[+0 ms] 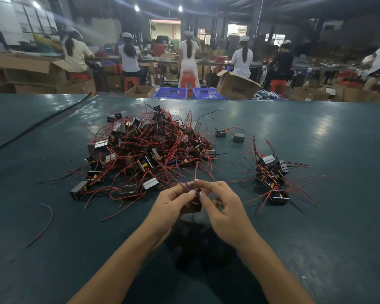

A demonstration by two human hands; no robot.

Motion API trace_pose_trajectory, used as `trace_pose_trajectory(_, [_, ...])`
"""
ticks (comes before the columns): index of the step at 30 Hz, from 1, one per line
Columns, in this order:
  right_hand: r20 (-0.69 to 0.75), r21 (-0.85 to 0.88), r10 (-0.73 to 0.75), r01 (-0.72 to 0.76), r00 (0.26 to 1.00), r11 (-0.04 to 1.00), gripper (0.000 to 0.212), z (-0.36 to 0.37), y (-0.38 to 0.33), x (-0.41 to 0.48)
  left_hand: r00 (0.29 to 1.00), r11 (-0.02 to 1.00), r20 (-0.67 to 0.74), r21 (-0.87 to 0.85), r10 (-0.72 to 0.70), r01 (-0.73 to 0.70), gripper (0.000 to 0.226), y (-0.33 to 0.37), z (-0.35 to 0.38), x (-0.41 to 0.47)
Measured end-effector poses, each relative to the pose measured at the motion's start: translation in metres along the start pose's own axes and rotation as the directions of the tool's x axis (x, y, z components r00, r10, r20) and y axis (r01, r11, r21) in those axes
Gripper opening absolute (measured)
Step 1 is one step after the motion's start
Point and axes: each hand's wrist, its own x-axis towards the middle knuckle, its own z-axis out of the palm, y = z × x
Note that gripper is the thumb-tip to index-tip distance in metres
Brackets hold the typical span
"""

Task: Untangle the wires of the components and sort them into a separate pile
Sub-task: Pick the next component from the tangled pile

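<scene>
A big tangled heap (145,148) of small dark block components with red and black wires lies on the green table, left of centre. A smaller sorted pile (272,174) sits to the right. In front of the heap my left hand (173,205) and my right hand (224,207) together hold one dark component (194,204) just above the table. Both hands pinch its thin wires near their fingertips. Most of the component is hidden between my fingers. Red wires run from my fingertips back toward the heap.
Two loose components (229,135) lie behind, between the two piles. A stray red-black wire (46,220) lies at the left on the green table (316,238). Beyond the far edge are blue crates (170,93), cardboard boxes and several seated workers.
</scene>
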Motion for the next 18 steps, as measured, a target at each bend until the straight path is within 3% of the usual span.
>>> trace_pose_trajectory(6, [0.067,-0.127,-0.019,0.027,0.998,0.992,0.033,0.0011,0.002,-0.0037,0.999,0.994,0.041,0.102,0.031,-0.035,0.029,0.003,0.0002,-0.0018])
trace_pose_trajectory(14, [-0.016,-0.173,-0.023,0.02,1.0,0.985,0.021,-0.0003,-0.0007,-0.0028,0.998,0.943,0.048,0.327,0.047,-0.06,0.043,0.0025,0.0037,-0.004])
trace_pose_trajectory(18, [-0.042,-0.172,0.019,-0.026,0.999,0.985,0.017,-0.0016,0.002,-0.002,0.999,0.957,0.043,0.289,0.009,-0.022,0.049,0.0065,0.0064,-0.0061])
